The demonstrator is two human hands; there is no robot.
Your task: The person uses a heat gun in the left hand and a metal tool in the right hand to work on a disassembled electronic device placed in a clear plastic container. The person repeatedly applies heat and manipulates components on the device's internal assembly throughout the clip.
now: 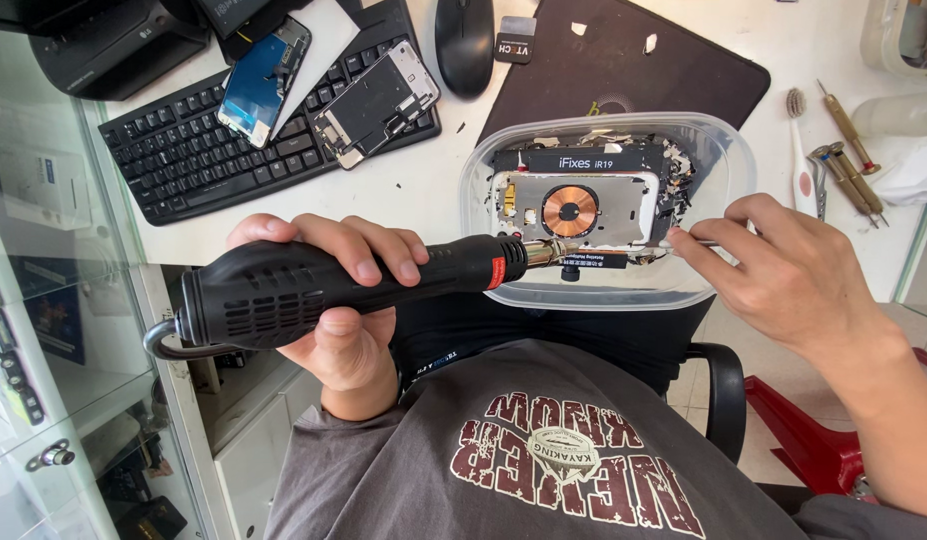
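A: whats the left hand [348,300] got?

B: wrapped tight round a black hot air gun [333,285], nozzle pointing right at the phone back housing [573,205] w/ the copper coil. Housing sits clamped in a black jig inside a clear plastic tub [728,150], near edge of the white table [413,185].

A: and the right hand [783,270]?

B: fingers pinched together on a thin metal tool [695,241], tip at the housing's right side. Keyboard [183,160] w/ two opened phones on it far left, mouse [464,40] + dark mat [633,70] behind the tub, screwdrivers [848,165] on the right.
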